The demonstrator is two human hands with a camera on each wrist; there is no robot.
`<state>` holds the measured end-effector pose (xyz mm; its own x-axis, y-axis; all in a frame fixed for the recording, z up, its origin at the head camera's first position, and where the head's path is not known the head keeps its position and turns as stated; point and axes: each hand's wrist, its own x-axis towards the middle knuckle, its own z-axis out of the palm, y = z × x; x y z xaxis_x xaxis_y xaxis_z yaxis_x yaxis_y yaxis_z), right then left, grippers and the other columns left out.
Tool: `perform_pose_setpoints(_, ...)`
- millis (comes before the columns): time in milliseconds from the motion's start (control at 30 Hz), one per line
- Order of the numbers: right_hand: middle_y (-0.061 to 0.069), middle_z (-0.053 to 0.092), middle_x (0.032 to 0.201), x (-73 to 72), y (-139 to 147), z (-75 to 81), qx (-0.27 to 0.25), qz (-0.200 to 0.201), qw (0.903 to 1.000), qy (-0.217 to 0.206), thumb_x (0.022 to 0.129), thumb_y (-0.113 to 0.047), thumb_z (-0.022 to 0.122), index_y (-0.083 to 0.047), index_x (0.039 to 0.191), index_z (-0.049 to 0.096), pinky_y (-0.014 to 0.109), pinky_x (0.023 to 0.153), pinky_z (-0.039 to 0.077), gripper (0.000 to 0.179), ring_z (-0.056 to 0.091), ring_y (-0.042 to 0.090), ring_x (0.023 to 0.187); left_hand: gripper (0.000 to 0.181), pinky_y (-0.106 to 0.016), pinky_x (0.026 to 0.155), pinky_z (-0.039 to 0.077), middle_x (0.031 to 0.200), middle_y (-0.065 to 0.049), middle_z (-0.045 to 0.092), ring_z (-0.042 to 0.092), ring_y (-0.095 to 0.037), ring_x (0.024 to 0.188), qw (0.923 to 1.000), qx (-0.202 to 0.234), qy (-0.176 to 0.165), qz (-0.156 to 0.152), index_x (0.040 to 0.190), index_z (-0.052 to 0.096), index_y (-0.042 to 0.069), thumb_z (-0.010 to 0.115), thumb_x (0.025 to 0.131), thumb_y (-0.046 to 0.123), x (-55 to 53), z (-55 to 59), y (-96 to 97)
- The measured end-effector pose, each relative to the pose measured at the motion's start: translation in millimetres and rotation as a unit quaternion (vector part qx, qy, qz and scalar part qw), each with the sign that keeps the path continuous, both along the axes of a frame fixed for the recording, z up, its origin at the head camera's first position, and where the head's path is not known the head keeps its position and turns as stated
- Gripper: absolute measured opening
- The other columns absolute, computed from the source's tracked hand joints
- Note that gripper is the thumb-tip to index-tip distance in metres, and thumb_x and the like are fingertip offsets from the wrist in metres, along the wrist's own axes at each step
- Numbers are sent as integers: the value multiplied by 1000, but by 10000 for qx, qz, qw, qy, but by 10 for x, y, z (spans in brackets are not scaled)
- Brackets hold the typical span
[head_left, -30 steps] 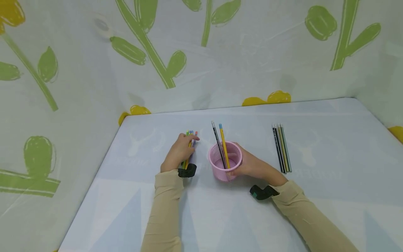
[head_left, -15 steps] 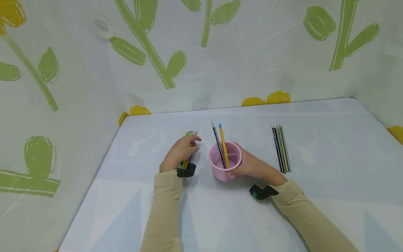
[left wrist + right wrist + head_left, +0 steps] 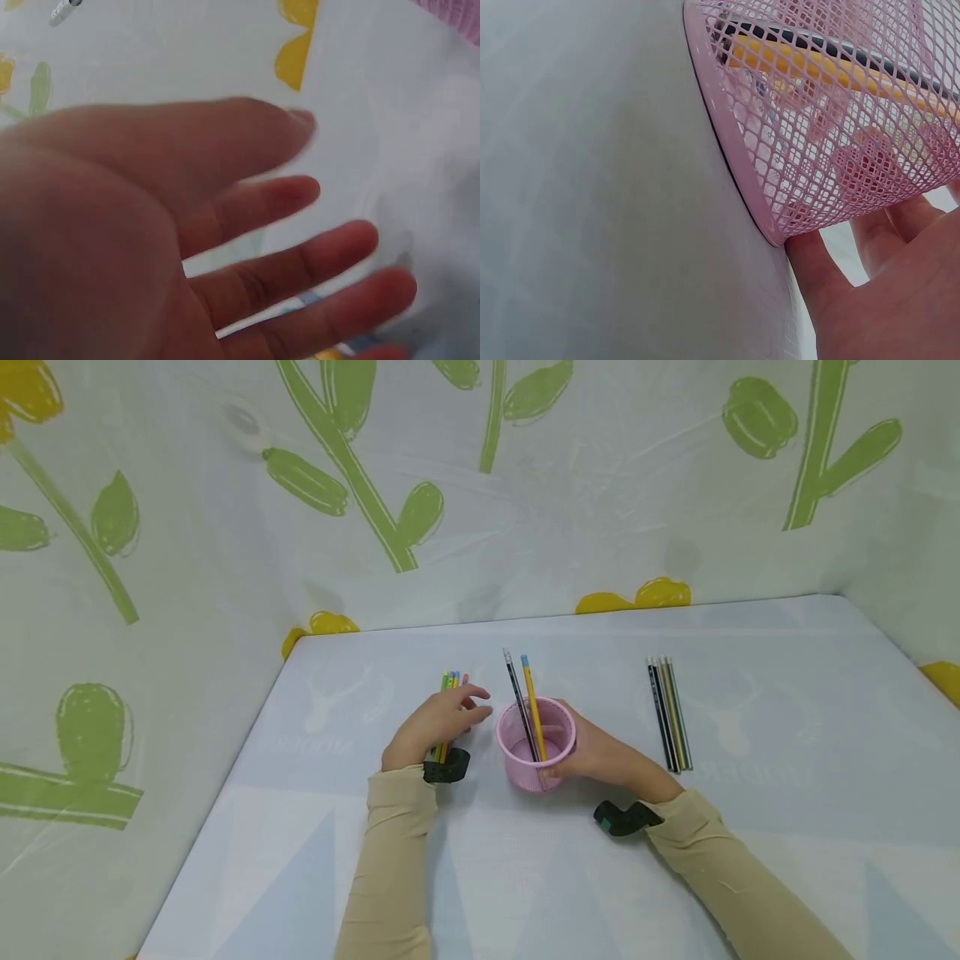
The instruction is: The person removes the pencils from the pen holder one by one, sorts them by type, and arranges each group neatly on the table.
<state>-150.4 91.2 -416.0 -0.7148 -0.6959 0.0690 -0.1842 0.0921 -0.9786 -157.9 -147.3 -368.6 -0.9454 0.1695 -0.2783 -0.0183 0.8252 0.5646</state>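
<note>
A pink mesh pen holder stands upright mid-table, with a black pencil and a yellow pencil leaning inside it. My right hand holds the holder from its right side. In the right wrist view its fingers curve round the mesh wall. To the left, my left hand hovers over a row of bright pencils, partly covering them, its fingertips pointing toward the holder. In the left wrist view the left hand shows thumb and fingers spread apart, nothing between them.
Another row of pencils, dark, gold and green, lies on the right of the white and pale-blue tabletop. Behind the table's far edge hangs a white backdrop printed with green leaves and yellow flowers.
My left hand has shifted right and slightly upward from the bright pencils toward the pen holder, its fingers stretching out. The right hand and the holder stay in place.
</note>
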Motion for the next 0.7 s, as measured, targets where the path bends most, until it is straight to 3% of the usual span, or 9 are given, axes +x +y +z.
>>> perform_pose_setpoints(100,2,37,132,-7,9,-7,-12,17,10000,36,66,-10,76,-17,134,27,46,96,33,84,37,26,121,42,-30,69,48,105,2,57,59,-14,79,9978,616,77,-225,122,52,23,49,87,46,-4,20,29)
perform_pose_setpoints(200,3,37,133,-14,13,-7,-103,55,9999,25,67,-10,76,-16,135,26,47,97,32,85,37,26,121,47,-30,73,49,106,3,58,60,-15,84,9892,1369,91,-522,123,52,22,47,86,51,1,54,62)
perform_pose_setpoints(333,3,36,133,-11,11,5,-183,111,9998,-53,67,-10,75,-16,135,25,48,96,33,85,38,26,120,50,-30,80,46,114,3,56,61,-12,87,9776,1895,30,-915,125,50,22,48,85,52,19,90,101)
perform_pose_setpoints(533,3,35,134,-8,20,-1,-250,169,9995,-58,68,-11,75,-16,136,24,47,95,34,85,37,27,120,46,-32,85,43,120,6,52,54,-7,100,9742,1767,-65,-1402,123,50,27,53,83,49,49,87,142)
perform_pose_setpoints(700,4,34,134,-18,41,-28,-276,191,9994,-66,69,-14,75,-17,137,23,45,96,34,86,36,25,120,54,-34,88,40,120,8,50,48,-10,107,9739,1675,-155,-1523,125,46,30,58,77,50,68,81,189)
